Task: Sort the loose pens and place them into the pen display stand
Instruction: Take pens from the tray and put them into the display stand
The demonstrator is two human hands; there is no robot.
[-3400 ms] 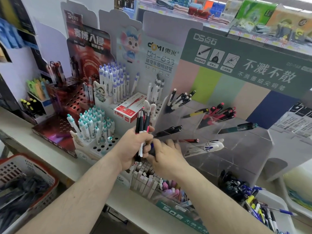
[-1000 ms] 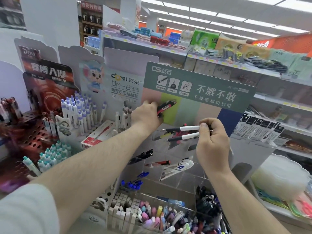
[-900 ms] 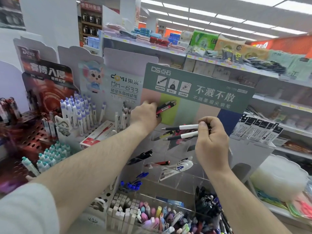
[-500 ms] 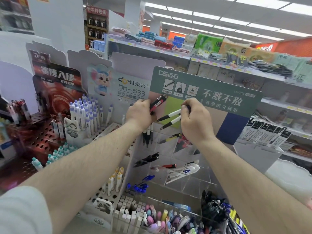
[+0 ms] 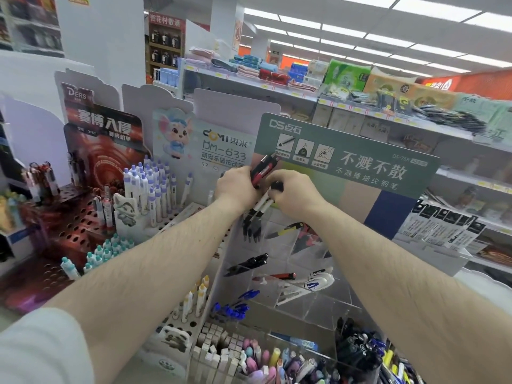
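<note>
Feeding two white-barrelled pens [image 5: 261,204] tip-first toward the top-left pocket of the clear pen display stand [image 5: 279,261]; only the head view is available

Landmark: the stand's green header card [image 5: 360,162]

- Right hand [image 5: 293,196], just below the card's lower left edge, fingers curled round the upper black ends of the white pens
- Pens' long axis runs diagonally, upper ends in the right hand, dark tips down and to the left of it, near a cluster of black pens [image 5: 251,227] already in that pocket; contact cannot be told
- Left hand [image 5: 235,188], just left of the right and touching or nearly touching it, grips a small bundle of red-and-black pens [image 5: 261,170] that points up and to the right across the card's lower left corner
- Right hand is the nearer one to the pocket; judged move is a slide along the pens' axis, down and left

Looks: white pens slim, white barrel, black grip and cap ends. Lower pockets below the card hold black, red and blue pens, sorted by colour

Judgement: red bundle not yet placed
</note>
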